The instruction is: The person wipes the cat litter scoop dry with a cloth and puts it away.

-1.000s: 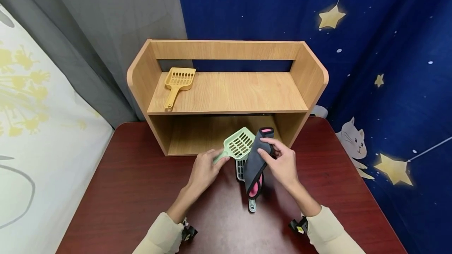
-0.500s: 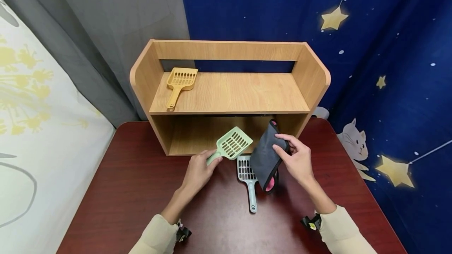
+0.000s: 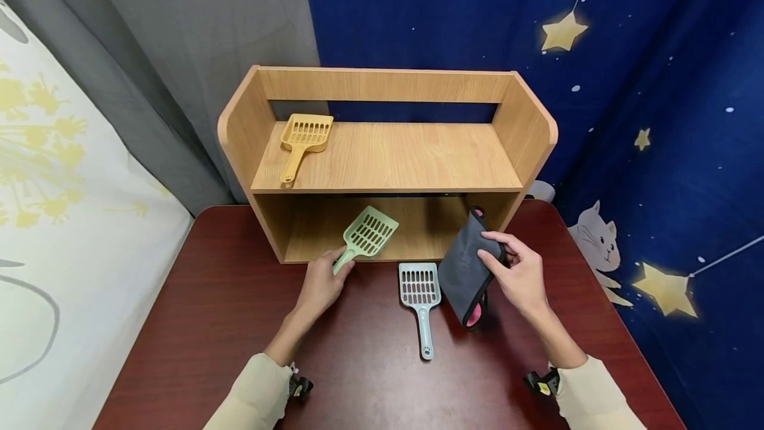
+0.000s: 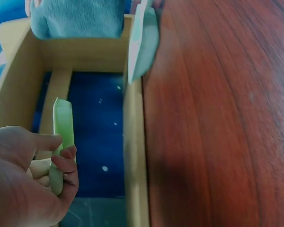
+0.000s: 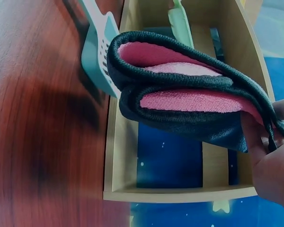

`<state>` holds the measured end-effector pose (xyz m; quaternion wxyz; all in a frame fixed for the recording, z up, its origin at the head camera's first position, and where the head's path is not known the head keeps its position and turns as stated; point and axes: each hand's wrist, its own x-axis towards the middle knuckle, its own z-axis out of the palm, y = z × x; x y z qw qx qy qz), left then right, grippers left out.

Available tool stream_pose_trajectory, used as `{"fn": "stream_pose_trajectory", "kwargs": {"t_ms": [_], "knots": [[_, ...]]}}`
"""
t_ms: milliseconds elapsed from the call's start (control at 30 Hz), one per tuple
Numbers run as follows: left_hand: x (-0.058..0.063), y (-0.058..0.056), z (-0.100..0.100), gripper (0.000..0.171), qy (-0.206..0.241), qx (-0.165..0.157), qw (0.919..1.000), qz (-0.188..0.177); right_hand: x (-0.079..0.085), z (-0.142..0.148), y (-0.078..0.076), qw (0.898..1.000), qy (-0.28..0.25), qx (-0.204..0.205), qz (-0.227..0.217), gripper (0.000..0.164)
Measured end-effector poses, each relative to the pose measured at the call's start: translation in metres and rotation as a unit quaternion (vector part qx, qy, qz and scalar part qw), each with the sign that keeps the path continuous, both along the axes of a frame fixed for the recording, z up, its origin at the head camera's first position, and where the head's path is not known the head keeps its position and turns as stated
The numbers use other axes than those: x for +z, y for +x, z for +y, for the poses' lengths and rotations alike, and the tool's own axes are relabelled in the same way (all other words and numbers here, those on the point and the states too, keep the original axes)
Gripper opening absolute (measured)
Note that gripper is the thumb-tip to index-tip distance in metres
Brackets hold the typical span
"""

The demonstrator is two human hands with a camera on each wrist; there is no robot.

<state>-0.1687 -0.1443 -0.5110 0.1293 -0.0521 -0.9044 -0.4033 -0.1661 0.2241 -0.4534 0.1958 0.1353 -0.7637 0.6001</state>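
My left hand (image 3: 322, 285) grips the handle of a light green slotted litter scoop (image 3: 371, 231), held up in front of the shelf's lower opening. In the left wrist view the green scoop (image 4: 63, 120) appears edge-on, with thumb and fingers around its handle. My right hand (image 3: 520, 272) pinches a folded grey cloth (image 3: 468, 267) with black edging by its right side. Pink lining (image 5: 191, 100) shows between its folds in the right wrist view. Between the hands, a pale blue-grey litter scoop (image 3: 420, 287) lies on the table, its handle towards me.
A two-tier wooden shelf (image 3: 382, 189) stands at the back of the dark red table (image 3: 358, 377). On its upper board, at the left, lies a yellow litter scoop (image 3: 306, 135). Grey and blue curtains (image 3: 418, 12) hang behind.
The green scoop has moved left with my left hand. My right hand has carried the folded cloth to the right, uncovering the blue-grey scoop on the table.
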Motion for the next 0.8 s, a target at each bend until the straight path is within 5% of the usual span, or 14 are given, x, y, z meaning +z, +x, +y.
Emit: {"fn": "stream_pose_trajectory", "kwargs": {"t_ms": [433,700,800], "knots": [[-0.031,-0.03,-0.03,0.048,0.014,0.048,0.9964,-0.069,-0.004,0.014,0.003,1.0,0.009,-0.014,-0.001,0.036],[-0.039,-0.042,-0.042,0.054,0.05,0.065,0.9902,-0.113,-0.008,0.015,0.005,1.0,0.01,-0.012,-0.007,0.035],[-0.04,-0.046,-0.044,0.044,0.046,0.075,0.9895,-0.115,-0.008,0.015,0.006,1.0,0.012,-0.019,-0.012,0.035]]}}
